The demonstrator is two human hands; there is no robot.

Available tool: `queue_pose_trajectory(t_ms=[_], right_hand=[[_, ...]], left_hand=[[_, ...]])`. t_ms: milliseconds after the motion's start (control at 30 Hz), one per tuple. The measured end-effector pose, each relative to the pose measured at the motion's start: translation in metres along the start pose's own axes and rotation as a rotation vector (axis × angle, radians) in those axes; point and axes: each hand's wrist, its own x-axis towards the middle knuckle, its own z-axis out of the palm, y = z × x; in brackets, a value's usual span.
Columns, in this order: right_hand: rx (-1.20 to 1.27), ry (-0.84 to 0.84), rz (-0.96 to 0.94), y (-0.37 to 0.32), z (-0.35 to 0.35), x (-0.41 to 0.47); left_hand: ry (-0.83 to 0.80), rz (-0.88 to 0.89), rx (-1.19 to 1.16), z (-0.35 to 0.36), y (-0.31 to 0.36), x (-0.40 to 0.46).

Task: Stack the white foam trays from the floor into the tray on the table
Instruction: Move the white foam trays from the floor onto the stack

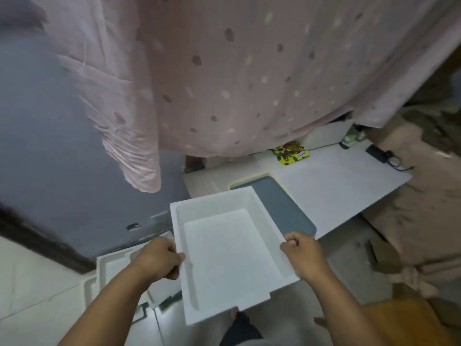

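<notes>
I see the white foam tray [232,253] held up between both hands, its far edge over the grey tray [287,206] on the table [349,181]. My left hand [159,258] grips its left rim, fingers curled; my right hand [303,253] pinches the right rim. 2 more foam trays [112,270] lie on the floor below.

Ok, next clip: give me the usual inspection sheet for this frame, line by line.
Surface: white table, bare in the middle.
Job's things: white foam tray held in the air at the table's near-left corner; more foam trays on the floor; grey tray on the table, partly hidden.
Clutter: yellow packet, small items at the far edge.
Hands: left hand and right hand each grip a side rim.
Cables: dark device with cord.
Surroundings: pink dotted cloth hanging overhead, grey wall.
</notes>
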Motion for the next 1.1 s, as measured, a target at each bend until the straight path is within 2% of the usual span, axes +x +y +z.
queue_pose_trajectory(t_ms=[200,467,633,833,967,1033,1100], right_hand=[[0.009,0.015,-0.026,0.022,-0.055,0.093],[-0.094,-0.101,-0.114,0.049,-0.096,0.234],[-0.114,-0.167,-0.112,0.062,-0.095,0.271],[-0.198,-0.224,-0.119,0.082,-0.085,0.273],[-0.236,-0.252,-0.133,0.085,-0.084,0.275],[-0.194,-0.275,-0.084,0.078,-0.083,0.285],[-0.052,-0.296,0.009,0.064,-0.081,0.303]], left_hand=[[0.035,0.055,0.003,0.058,0.082,0.032],[0.135,-0.026,0.012,0.132,0.157,0.091],[0.184,-0.090,-0.015,0.155,0.171,0.111],[0.176,-0.144,-0.010,0.163,0.164,0.121],[0.139,-0.176,-0.198,0.162,0.158,0.122],[0.176,-0.205,-0.277,0.157,0.156,0.130],[0.276,-0.211,-0.287,0.149,0.155,0.144]])
